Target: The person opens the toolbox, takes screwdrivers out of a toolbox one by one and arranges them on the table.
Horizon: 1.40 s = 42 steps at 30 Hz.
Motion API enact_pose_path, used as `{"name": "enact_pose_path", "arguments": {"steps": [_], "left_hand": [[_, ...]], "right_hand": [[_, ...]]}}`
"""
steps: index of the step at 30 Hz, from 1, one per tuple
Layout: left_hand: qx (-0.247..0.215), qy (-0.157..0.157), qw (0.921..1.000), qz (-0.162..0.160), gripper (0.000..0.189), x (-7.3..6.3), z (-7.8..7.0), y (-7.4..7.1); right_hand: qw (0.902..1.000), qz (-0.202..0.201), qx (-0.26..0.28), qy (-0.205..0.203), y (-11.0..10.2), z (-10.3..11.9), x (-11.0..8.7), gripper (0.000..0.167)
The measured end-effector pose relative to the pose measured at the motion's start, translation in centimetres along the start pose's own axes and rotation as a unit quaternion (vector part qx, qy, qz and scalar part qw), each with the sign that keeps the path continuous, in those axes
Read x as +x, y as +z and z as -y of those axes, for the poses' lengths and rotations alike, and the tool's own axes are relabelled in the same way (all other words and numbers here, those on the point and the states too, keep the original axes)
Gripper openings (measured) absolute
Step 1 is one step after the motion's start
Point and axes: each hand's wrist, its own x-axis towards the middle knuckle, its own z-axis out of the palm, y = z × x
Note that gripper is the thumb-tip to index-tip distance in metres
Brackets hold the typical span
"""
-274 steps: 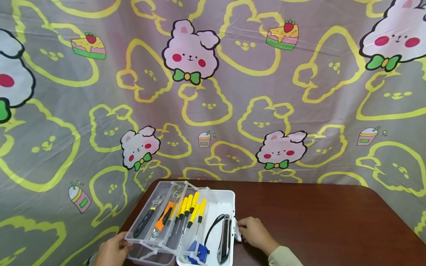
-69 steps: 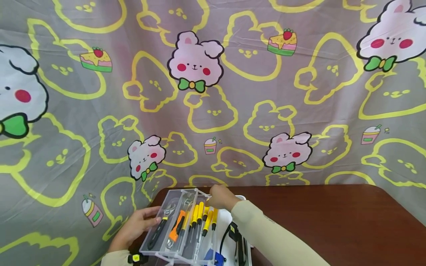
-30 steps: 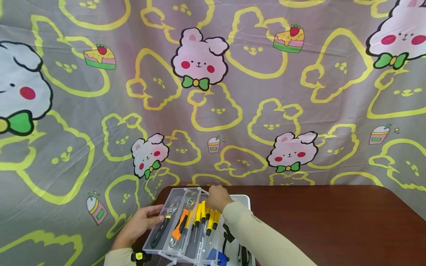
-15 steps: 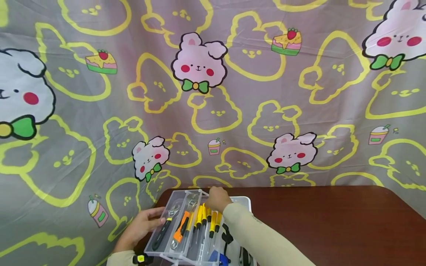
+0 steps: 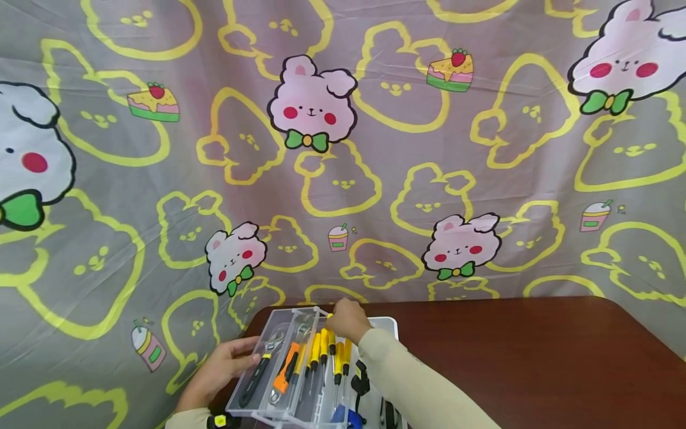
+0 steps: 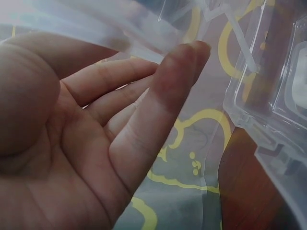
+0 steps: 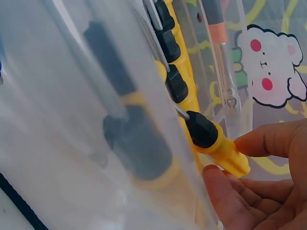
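Note:
In the head view, my left hand (image 5: 222, 366) grips the left edge of a clear plastic toolbox tray (image 5: 257, 398). Its fingers bend along the tray's side, and the left wrist view catches the palm from below. My right hand (image 5: 348, 322) is at the tray's far end. Up close in the right wrist view, thumb and fingers pinch the yellow end of a yellow-and-black screwdriver (image 7: 220, 146). Several similar screwdrivers (image 5: 323, 345) lie in the same compartment. Left of them are an orange-handled tool (image 5: 286, 372) and an adjustable wrench (image 5: 256, 381) with a black handle.
The white toolbox base (image 5: 393, 325) stands beside the tray, joined by white hinge arms. A blue tape measure (image 5: 347, 417) and a black cutter (image 5: 388, 414) lie in it, partly hidden by the right forearm. The brown table (image 5: 509, 357) meets a patterned curtain (image 5: 407, 149).
Over several seconds, my right hand went from the box's right side to the screwdrivers, and my left from the tray's near corner up its left edge. In the last second both hands barely move.

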Motion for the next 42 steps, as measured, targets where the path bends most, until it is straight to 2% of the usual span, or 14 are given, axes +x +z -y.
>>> {"name": "enact_pose_path", "arguments": {"steps": [5,11,13,18,21,25,29,36,42], "left_hand": [[-0.004,-0.002,1.0,0.001,0.061,0.0,0.1,-0.1],[-0.006,-0.012,0.9999,-0.002,0.063,0.1,0.0,0.0],[-0.005,-0.01,0.9999,0.0,0.062,0.0,-0.2,0.0],[-0.005,-0.009,0.9999,-0.001,0.059,-0.1,-0.4,0.0],[-0.004,-0.007,1.0,0.0,0.059,-0.2,-0.4,-0.1],[-0.002,-0.006,1.0,-0.001,0.059,-0.1,-0.3,0.0],[-0.004,-0.007,1.0,-0.002,0.059,-0.1,-0.4,0.1],[-0.007,-0.009,0.9999,-0.002,0.059,0.1,-0.3,0.3],[-0.004,-0.018,0.9997,-0.015,0.06,0.1,-0.2,0.3]], "right_hand": [[0.9992,-0.003,0.04,-0.002,-0.1,0.0,-0.2,0.045],[0.9941,0.002,0.108,-0.001,-0.1,-0.6,-0.2,0.009],[0.9917,0.001,0.128,-0.003,-0.2,-0.7,-0.2,0.02],[0.986,-0.007,0.167,0.002,-0.2,-0.9,-0.1,0.03],[0.9794,-0.016,0.201,0.009,-0.2,-0.9,0.1,0.033],[0.969,-0.018,0.246,0.012,-0.2,-1.0,0.3,0.03],[0.9667,-0.013,0.255,0.011,-0.4,-1.0,0.1,0.025],[0.9715,-0.007,0.237,0.0,-1.0,-1.0,-0.2,0.01],[0.9726,-0.014,0.232,-0.005,-1.5,-1.0,0.0,0.013]]}}
